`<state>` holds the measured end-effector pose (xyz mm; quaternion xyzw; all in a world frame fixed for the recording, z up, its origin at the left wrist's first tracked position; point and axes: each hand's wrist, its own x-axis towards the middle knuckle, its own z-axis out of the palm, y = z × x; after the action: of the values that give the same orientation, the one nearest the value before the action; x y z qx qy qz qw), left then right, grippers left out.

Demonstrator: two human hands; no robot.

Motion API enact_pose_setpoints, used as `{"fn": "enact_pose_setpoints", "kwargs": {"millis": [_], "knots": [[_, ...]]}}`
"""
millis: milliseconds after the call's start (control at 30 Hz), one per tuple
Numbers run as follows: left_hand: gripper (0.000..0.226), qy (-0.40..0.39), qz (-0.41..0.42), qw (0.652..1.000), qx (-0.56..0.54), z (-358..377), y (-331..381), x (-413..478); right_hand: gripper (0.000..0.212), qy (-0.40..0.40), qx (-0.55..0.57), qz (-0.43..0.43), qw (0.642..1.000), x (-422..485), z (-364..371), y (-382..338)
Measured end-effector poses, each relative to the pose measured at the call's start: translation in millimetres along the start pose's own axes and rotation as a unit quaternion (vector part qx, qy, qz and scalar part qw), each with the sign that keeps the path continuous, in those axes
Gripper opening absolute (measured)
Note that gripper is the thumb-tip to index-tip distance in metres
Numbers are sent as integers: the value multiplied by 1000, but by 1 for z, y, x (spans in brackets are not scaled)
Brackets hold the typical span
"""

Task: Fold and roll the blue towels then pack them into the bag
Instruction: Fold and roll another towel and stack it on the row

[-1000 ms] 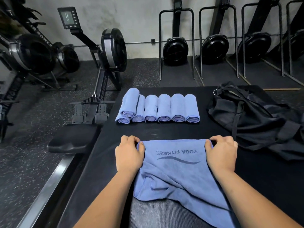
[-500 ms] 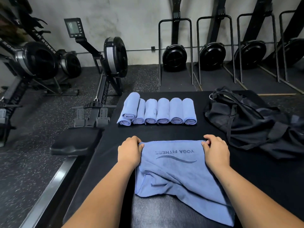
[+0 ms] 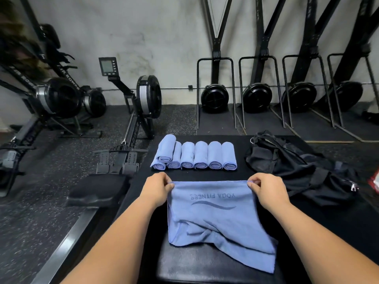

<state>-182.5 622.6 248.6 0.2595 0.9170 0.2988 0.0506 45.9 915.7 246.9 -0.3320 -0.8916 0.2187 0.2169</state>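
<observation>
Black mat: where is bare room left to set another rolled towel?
Bare mat: right of the right hand, nearer than the bag; also a narrow strip between rolled towels and spread towel. Crowded where the row nears the bag.

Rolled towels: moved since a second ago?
No. The rolled towels keep the same gap to the bag; only the camera shifted.

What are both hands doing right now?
Left hand: closed, pinching the blue towel at its far left corner.
Right hand: closed, pinching its far right corner.
</observation>
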Motion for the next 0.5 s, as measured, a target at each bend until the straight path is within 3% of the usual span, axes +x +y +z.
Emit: {"fn": "enact_pose_setpoints", "kwargs": {"millis": [267, 500], "knots": [[12, -16, 88, 996, -3, -75, 28, -23, 14, 19, -7, -66, 998, -6, -78, -24], [17, 57, 126, 989, -49, -139, 72, -48, 12, 56, 47, -96, 993, -17, -153, -57]]}}
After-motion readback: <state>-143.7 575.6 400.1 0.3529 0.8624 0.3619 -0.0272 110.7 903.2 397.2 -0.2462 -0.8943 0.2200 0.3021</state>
